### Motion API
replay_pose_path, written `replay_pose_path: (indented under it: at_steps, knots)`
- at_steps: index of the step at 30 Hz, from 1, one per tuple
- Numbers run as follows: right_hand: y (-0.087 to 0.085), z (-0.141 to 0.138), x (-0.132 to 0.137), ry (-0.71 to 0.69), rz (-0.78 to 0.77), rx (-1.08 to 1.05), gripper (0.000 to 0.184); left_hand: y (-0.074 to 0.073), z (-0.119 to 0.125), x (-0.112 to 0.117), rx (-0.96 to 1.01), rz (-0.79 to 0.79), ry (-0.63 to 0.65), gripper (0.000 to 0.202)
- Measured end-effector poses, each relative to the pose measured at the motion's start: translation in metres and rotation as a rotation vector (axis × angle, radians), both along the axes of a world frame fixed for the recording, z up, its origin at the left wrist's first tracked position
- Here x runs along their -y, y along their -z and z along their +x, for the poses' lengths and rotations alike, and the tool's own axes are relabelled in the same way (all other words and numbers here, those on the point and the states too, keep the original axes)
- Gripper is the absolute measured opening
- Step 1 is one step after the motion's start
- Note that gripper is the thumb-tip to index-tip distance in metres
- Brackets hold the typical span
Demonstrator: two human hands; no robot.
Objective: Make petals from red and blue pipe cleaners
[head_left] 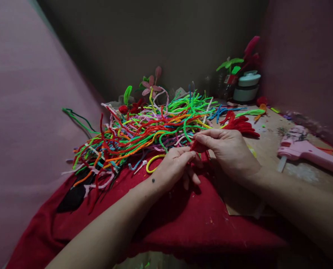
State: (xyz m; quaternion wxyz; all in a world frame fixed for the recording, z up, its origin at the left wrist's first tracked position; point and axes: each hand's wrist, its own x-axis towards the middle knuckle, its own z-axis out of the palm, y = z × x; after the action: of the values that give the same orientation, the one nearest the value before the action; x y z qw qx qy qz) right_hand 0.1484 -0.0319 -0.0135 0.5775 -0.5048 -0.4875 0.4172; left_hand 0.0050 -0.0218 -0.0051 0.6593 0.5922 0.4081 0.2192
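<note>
A small piece of red pipe cleaner [199, 147] is pinched between the fingertips of both hands, just in front of a large heap. My left hand [179, 164] grips it from the left, its lower fingers curled loosely beneath. From the right, my right hand [229, 151] holds the same piece between thumb and forefinger. The fingers partly hide its shape. Behind them spreads a tangled pile of colored pipe cleaners [155, 130], mostly green, red, orange and pink. A bundle of red pipe cleaner loops [240, 125] lies beyond my right hand.
A pink glue gun [303, 147] rests at the right on a brown board [270, 145]. A red cloth [183, 224] covers the table. At the back stand a pale lidded jar [247, 86] and a pink pipe cleaner flower [151, 86]. Walls rise on both sides.
</note>
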Motion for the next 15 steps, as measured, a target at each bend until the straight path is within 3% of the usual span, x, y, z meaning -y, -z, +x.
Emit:
replay_pose_path:
  at_steps: [7, 11, 15]
  knots:
    - [0.010, 0.003, -0.010, -0.182, -0.121, -0.449, 0.019, -0.003, -0.001, 0.001, -0.007, 0.008, 0.004, 0.021]
    - [0.001, 0.001, -0.006, -0.086, -0.031, -0.196, 0.015, 0.000, -0.008, -0.006, 0.130, 0.011, -0.051, 0.017]
    - [-0.002, 0.000, -0.002, -0.060, 0.093, 0.138, 0.009, -0.001, -0.010, -0.007, 0.093, 0.040, -0.089, 0.019]
